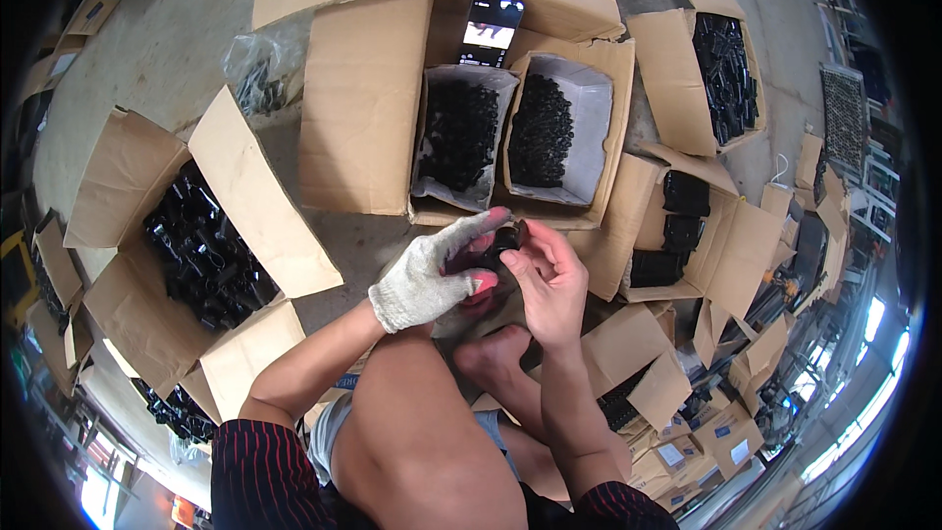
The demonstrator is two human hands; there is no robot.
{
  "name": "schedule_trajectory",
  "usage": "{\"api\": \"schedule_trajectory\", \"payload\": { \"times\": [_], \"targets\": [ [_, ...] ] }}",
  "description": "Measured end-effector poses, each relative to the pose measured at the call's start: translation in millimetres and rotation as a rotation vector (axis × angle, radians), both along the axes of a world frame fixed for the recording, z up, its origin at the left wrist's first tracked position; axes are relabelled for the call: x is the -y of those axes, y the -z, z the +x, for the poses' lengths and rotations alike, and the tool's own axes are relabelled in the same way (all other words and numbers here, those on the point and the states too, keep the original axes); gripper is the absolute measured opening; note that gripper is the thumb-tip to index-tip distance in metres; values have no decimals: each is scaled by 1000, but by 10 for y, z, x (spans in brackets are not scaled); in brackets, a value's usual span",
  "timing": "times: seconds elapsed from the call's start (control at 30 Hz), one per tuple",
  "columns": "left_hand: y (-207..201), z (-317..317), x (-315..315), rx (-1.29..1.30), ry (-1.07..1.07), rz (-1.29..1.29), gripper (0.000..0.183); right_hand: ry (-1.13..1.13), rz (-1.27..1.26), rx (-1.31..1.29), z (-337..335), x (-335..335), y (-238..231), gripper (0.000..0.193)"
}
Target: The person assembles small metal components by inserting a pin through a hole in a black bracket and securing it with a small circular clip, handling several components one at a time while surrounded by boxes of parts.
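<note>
Bent bare legs (422,422) lie nearest, one raised knee just below the hands, probably limiting room there. Beyond stands an open central carton (368,108); to its left, another carton (137,324) holds glossy black parts (206,250), its upright flap (260,201) standing in the way of a sideways reach. Another carton of black parts (672,69) sits at right. Two grey trays (591,108) inside the central carton hold heaped small black pieces (540,132). Above their far ends rests a lit phone (489,34). Gloved, the left hand (424,280) curves its fingers, thumb apart; whether they grip anything, I cannot tell. Bare right-hand (551,285) fingers pinch a small black piece (506,239) between the two hands. It looks light, stiff and perhaps slippery; its outer sides seem the best hold.
</note>
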State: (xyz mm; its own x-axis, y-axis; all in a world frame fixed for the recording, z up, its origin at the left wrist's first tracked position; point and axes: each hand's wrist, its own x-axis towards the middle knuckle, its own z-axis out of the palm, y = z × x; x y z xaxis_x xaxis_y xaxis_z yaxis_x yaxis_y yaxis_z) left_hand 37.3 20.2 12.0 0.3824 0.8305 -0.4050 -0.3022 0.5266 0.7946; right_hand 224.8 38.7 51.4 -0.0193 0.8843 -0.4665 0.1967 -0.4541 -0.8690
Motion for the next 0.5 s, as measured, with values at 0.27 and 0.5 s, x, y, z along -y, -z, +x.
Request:
{"api": "schedule_trajectory", "payload": {
  "times": [0.27,0.5],
  "targets": [
    [-1,-25,10,-24,-9,75,70,-96,73,88,25,20,-54,41],
    [79,6,97,-93,-61,183,66,-106,30,8,30,-15,-96,39]
  ]
}}
